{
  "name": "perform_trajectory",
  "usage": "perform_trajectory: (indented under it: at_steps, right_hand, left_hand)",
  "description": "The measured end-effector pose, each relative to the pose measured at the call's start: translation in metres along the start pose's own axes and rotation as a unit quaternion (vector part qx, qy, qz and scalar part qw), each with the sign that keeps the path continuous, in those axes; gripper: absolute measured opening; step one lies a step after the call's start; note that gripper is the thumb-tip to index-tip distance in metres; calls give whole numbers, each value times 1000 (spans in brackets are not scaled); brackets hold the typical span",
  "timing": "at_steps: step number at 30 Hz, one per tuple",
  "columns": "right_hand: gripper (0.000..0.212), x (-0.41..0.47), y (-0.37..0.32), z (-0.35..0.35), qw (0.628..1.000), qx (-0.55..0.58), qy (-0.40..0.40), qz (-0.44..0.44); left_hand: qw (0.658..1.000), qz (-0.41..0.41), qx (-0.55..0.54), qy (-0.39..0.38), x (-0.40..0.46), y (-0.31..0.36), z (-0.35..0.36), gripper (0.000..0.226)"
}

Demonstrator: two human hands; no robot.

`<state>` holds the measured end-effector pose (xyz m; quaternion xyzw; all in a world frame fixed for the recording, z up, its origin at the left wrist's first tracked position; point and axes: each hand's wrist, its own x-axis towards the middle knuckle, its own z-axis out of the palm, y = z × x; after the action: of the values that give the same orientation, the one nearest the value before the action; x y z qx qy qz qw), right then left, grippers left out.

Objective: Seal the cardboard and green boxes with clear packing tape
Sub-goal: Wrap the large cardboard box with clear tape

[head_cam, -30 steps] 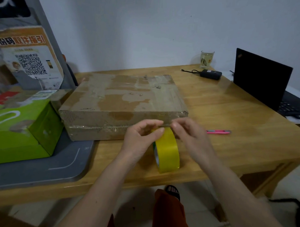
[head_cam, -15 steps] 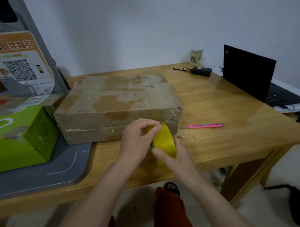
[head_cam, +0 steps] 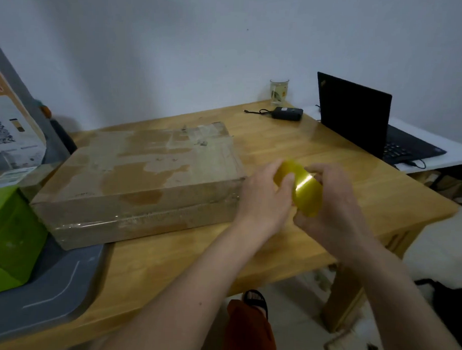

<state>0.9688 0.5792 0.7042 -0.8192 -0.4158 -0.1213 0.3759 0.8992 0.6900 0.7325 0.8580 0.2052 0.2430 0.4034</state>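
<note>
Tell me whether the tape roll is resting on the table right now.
No: both the left hand and right hand grip the tape roll above the wooden table.

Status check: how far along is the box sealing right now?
Done, apparently: glossy clear tape already runs along the cardboard box's near side and right corner. In hand: both the left hand and right hand hold the yellowish tape roll just right of that box; no strip visibly pulled. Left: the green box at the far left sits untouched; whether it carries tape can't be told.
</note>
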Motion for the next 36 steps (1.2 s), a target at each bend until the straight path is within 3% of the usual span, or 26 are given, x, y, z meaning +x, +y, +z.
perform_trajectory:
  at_steps: [4,7,10,14,18,22,25,28,31,34,36]
  right_hand:
    - [55,59,17,-12,982,-186,-6,-9]
    - [49,97,27,-5,956,-279,-74,-56]
    - [52,128,35,16,944,-285,-145,-79]
    - [32,157,42,44,914,-300,-257,-96]
    - [36,177,36,56,905,-249,-338,-71]
    - [36,180,25,64,895,-242,-361,-97]
    - [31,175,24,72,884,-265,-362,-136]
    - [26,174,17,81,870,-307,-350,-163]
    - [26,168,4,92,856,-338,-339,-195]
    - [30,165,0,95,842,-371,-340,-195]
    - [45,167,7,88,838,-371,-369,-157]
  left_hand:
    - [988,-83,-128,-29,36,8,38,51]
    - [947,-191,-258,-33,69,-7,59,48]
    - [911,-271,-311,-18,96,-30,75,51]
    - [884,-354,-302,-36,118,-51,83,68]
    - [862,-399,-313,12,133,-66,81,55]
    - [848,-417,-324,47,127,-74,74,40]
    - [848,-404,-339,53,110,-62,62,20]
    - [861,-350,-356,97,80,-34,47,25]
    - [917,-242,-304,95,41,-10,33,20]
    - [967,-139,-211,35,-1,-10,15,55]
    - [987,-63,-138,45,-24,-15,-8,60]
